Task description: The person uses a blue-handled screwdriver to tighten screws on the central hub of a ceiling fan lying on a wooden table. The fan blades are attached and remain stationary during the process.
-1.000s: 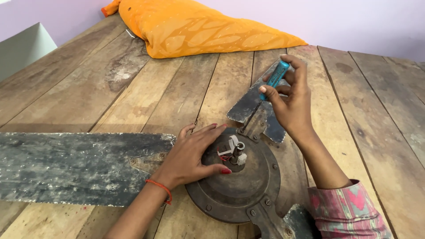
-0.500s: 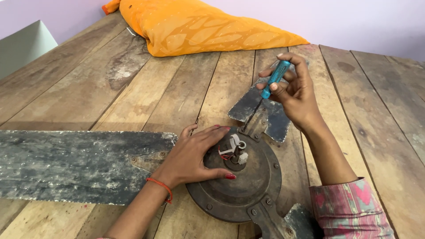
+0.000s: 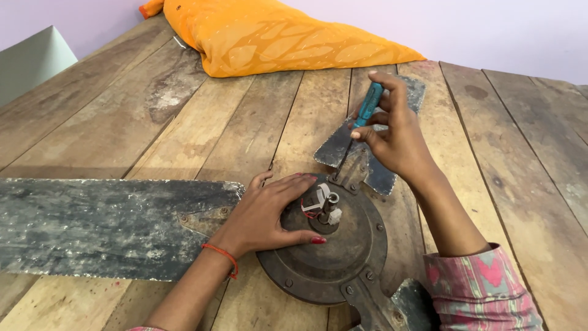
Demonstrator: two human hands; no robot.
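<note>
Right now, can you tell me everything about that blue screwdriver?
The screwdriver has a teal-blue plastic handle and a thin dark metal shaft. It stands tilted, handle up and leaning away, tip pointing down toward the bracket where a dusty fan blade joins the round motor housing. The right hand grips the handle with fingers wrapped around it and covers part of it. Whether the tip sits on a screw cannot be told. The left hand does not touch it.

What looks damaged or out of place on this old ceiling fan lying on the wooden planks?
The long grey metal fan blade is badly worn, its paint flaked and blotched. At the hub of the round dark motor housing, loose red and white wires stick out beside the left hand. The right hand holds a teal-handled screwdriver.
</note>
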